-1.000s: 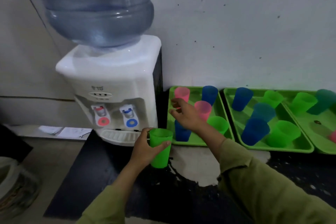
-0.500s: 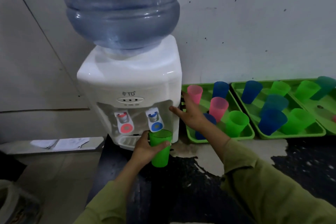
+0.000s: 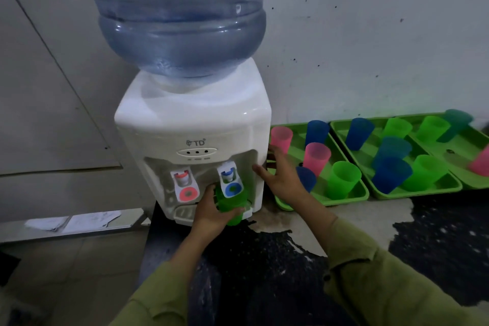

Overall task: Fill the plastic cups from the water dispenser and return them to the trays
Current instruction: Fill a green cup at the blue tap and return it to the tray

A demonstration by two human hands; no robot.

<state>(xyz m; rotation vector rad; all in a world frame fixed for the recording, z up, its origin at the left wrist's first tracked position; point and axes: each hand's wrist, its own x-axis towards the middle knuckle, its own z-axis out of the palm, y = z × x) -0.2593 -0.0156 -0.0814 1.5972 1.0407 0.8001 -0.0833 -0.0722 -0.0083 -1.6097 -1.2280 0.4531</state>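
Observation:
A white water dispenser (image 3: 190, 124) carries a big blue bottle (image 3: 180, 13). My left hand (image 3: 211, 213) grips a green cup (image 3: 232, 205) pushed up under the blue tap (image 3: 230, 178), beside the red tap (image 3: 185, 184). My right hand (image 3: 280, 177) is spread open, its fingertips at the dispenser's right front corner. Behind that hand lies the nearest green tray (image 3: 344, 197) with pink cups (image 3: 316, 157), blue cups (image 3: 317, 132) and a green cup (image 3: 342, 180).
Two more green trays (image 3: 428, 189) with blue, green and teal cups (image 3: 391, 173) line the wall to the right. The counter (image 3: 304, 254) is black with a worn pale patch. Papers (image 3: 71, 221) lie on a low ledge to the left.
My left hand has lifted the green cup forward under the blue tap. My right hand has stayed spread by the dispenser's right side. The camera has moved closer.

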